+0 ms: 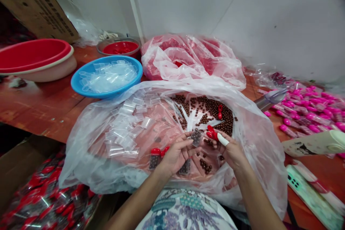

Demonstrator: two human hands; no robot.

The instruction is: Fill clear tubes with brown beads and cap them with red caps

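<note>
Between the fingertips of my left hand (pixel 176 152) is a small clear container (pixel 196 137) filled with brown balls. My right hand (pixel 229 151), a white cover on one finger, pinches a red cap (pixel 211 133) just to the right of that container. Both hands are over a clear plastic sheet spread on the table. Below them lie loose brown balls (pixel 205 165) and another filled container (pixel 184 167), partly hidden by my left hand. A filled container with a red cap (pixel 154 158) rests left of my left wrist. Another red cap (pixel 220 112) sits on the pile of balls.
Clear empty containers (pixel 126 129) are heaped on the sheet's left. Behind stand a blue basin (pixel 78 82) of clear pieces and a bagged red heap (pixel 188 57). Pink-capped tubes (pixel 315 107), a white bottle (pixel 309 145) and a phone (pixel 309 194) lie right. A carton of red-capped containers (pixel 51 194) is lower left.
</note>
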